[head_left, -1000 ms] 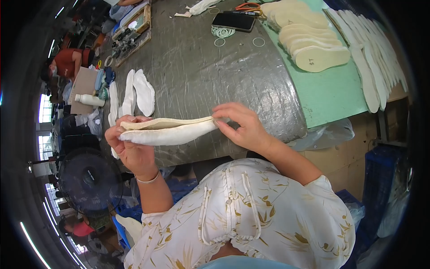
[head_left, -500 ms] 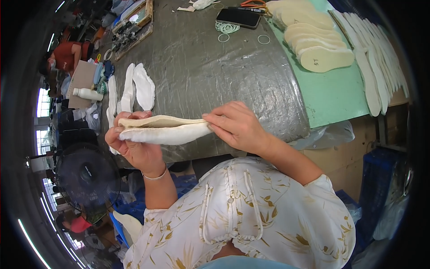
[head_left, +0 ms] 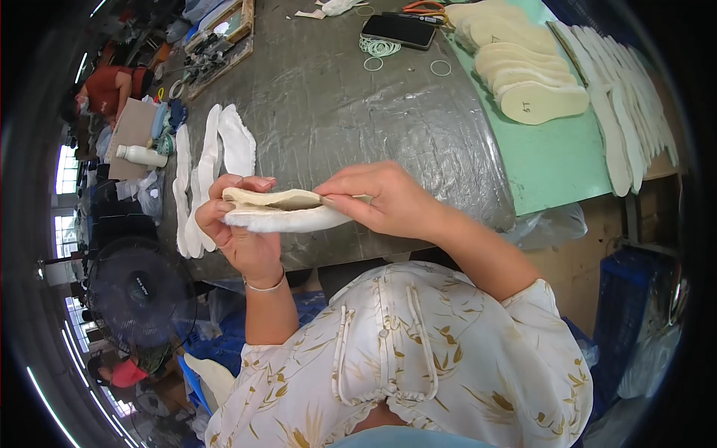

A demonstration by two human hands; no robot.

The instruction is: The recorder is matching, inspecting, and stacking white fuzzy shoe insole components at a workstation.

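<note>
A pair of cream insoles with white fleece is held sideways over the near edge of the table, their cream backings facing each other with a gap between. My left hand grips the left ends, thumb below and fingers curled round them. My right hand pinches the edges together right of the middle, the right end reaching past its fingers and partly hidden by them. Left of the hands, several white fleece insoles lie on the table.
On the dark covered table are a phone, pale rubber bands and orange-handled cutters. Cream insoles lie stacked on a green sheet at right, beside a long row of insoles. A fan stands at left.
My left hand has moved right with its end of the insoles. My right hand has slid left along them, its pinch now nearer the middle.
</note>
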